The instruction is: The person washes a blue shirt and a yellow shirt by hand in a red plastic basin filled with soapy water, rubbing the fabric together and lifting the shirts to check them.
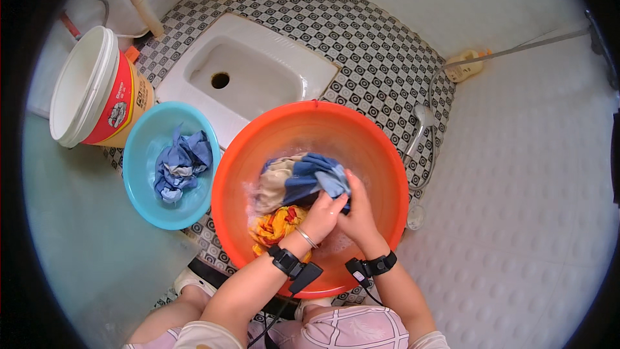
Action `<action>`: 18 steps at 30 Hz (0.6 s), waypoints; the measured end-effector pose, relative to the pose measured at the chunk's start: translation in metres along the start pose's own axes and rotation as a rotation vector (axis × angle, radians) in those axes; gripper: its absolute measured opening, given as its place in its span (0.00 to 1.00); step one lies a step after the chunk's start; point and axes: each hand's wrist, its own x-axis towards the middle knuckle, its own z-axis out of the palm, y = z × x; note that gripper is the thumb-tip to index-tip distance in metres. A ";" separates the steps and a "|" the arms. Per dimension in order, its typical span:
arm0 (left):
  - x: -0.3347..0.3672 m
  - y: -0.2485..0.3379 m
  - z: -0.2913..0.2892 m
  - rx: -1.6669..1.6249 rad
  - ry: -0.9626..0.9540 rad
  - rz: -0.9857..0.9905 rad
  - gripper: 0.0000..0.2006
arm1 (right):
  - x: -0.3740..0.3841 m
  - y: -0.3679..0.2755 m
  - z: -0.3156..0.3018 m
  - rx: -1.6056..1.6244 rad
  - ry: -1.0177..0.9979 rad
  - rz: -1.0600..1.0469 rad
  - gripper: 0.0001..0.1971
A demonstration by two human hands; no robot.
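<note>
Both my hands are inside a large orange basin (239, 155), closed on a wet blue and beige garment (303, 178). My left hand (321, 218) pinches its light-blue end from the near side. Against that same bunched end presses my right hand (357, 213), its fingers wrapped round the far right side. The beige part of the garment lies toward the basin's left wall, with suds around it. A yellow and red cloth (278, 227) is crumpled below it, partly hidden by my left wrist. What kind of garment each is, I cannot tell.
Left of the orange basin stands a light-blue basin (139, 187) holding a crumpled blue cloth (183, 163). Behind it is a tilted white bucket (97, 100). A squat toilet (258, 39) lies ahead; a shower head (423, 116) with its hose rests on the tiled floor at right.
</note>
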 end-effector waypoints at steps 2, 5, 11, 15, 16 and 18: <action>0.000 0.001 0.003 -0.083 -0.011 -0.081 0.18 | 0.002 0.000 -0.005 0.019 0.062 -0.007 0.23; 0.016 0.003 0.007 -0.475 0.444 -0.388 0.21 | -0.009 -0.001 -0.005 -0.073 0.003 -0.091 0.17; 0.018 -0.008 -0.027 -0.389 0.345 -0.449 0.22 | -0.024 -0.023 0.007 -0.056 -0.151 -0.280 0.16; 0.016 0.012 -0.017 -0.434 0.199 -0.407 0.17 | -0.022 -0.009 0.007 -0.092 -0.237 -0.286 0.14; 0.017 0.013 -0.019 -0.456 0.186 -0.373 0.19 | -0.022 -0.004 0.008 -0.120 -0.235 -0.300 0.14; 0.019 0.019 -0.017 -0.547 0.194 -0.336 0.22 | -0.021 0.005 0.009 -0.162 -0.192 -0.233 0.13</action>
